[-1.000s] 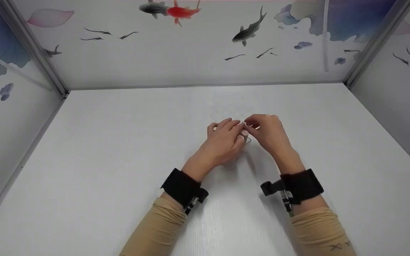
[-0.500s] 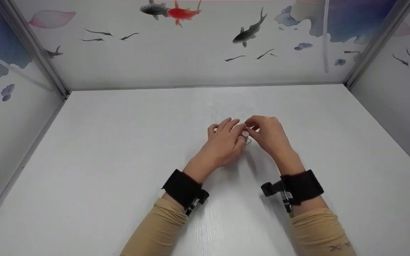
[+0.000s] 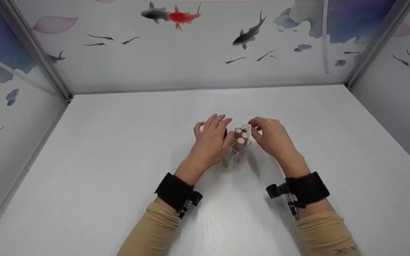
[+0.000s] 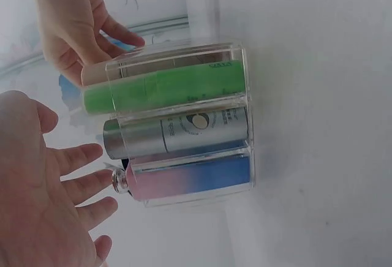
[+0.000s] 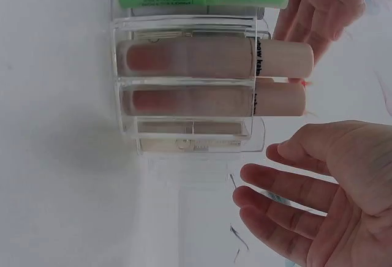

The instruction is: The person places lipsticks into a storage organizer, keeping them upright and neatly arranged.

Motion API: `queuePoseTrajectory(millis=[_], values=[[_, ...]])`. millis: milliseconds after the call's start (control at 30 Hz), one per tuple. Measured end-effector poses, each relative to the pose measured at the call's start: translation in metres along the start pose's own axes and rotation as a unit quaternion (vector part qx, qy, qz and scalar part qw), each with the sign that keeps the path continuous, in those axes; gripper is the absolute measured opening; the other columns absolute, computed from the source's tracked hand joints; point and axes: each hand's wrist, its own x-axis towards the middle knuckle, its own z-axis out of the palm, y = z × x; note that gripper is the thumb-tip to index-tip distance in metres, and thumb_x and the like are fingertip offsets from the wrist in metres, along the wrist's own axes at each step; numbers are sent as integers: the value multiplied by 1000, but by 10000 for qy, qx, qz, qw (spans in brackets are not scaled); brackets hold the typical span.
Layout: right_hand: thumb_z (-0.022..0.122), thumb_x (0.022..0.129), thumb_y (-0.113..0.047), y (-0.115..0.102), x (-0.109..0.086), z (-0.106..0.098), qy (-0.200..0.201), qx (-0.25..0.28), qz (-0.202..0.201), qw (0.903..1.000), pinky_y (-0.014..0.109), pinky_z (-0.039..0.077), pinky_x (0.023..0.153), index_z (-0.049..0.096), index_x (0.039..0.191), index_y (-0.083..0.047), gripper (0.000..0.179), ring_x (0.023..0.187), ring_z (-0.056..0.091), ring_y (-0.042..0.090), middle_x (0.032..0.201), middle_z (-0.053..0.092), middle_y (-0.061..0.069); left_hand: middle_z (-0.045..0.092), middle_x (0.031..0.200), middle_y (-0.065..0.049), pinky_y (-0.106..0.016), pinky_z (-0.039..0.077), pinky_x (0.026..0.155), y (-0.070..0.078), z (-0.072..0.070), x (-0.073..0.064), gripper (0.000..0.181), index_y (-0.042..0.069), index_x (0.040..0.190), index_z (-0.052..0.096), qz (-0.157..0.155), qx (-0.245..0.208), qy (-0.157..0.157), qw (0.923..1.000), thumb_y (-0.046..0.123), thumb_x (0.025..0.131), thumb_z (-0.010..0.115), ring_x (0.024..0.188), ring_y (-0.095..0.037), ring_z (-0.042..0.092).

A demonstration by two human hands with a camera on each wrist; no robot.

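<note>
A clear plastic cosmetics organizer [image 3: 240, 155] stands upright on the table between both hands, filled with several tubes. My left hand [image 3: 206, 142] hovers at its left side, fingers spread and holding nothing. On the other side, my right hand [image 3: 274, 138] has loosely bent fingers with nothing in them, fingertips close to the tube tops. The left wrist view shows a green tube [image 4: 177, 87], a silver tube [image 4: 190, 133] and a pink-and-blue tube [image 4: 184, 180]. Two lip gloss tubes with pale caps [image 5: 291, 59] stand side by side in the right wrist view.
The white table [image 3: 101, 170] spreads out around the organizer. Pale panels printed with fish [image 3: 247, 35] enclose the back and sides, with metal posts [image 3: 52, 60] at the corners. Black straps with cameras [image 3: 306, 190] sit on both wrists.
My left hand has drawn back leftward off the organizer, uncovering tube tops. My right hand has shifted slightly right, and its fingertips have parted from the small thing they were pinching at the top.
</note>
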Motion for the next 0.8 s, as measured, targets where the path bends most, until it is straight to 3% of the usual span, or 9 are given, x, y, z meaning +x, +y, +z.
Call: queuePoseTrajectory(millis=[300,567,800], values=[[61,91,-15,18,-9,-3,-518,-78,-186,9985,51,47,91,50,129,-4,42,107,60,37,117,64,19,38,148,-3,-54,18,109,-38,-8,-14,48,18,141,40,-481,96,389,9980,41,101,29,142,-22,27],[65,89,-24,28,-27,-14,-902,9,-419,9950,54,35,105,36,143,-9,63,130,42,39,141,46,18,38,148,-5,-57,16,110,-68,-15,-30,53,16,142,40,-761,410,686,9939,47,100,30,142,-26,26],[64,86,-47,48,-40,-18,-1074,-150,-134,9940,61,25,108,28,148,-11,81,139,23,43,150,30,21,30,154,-8,-57,7,114,-93,-24,-46,66,17,147,31,-1028,913,582,9888,59,97,26,145,-30,16]])
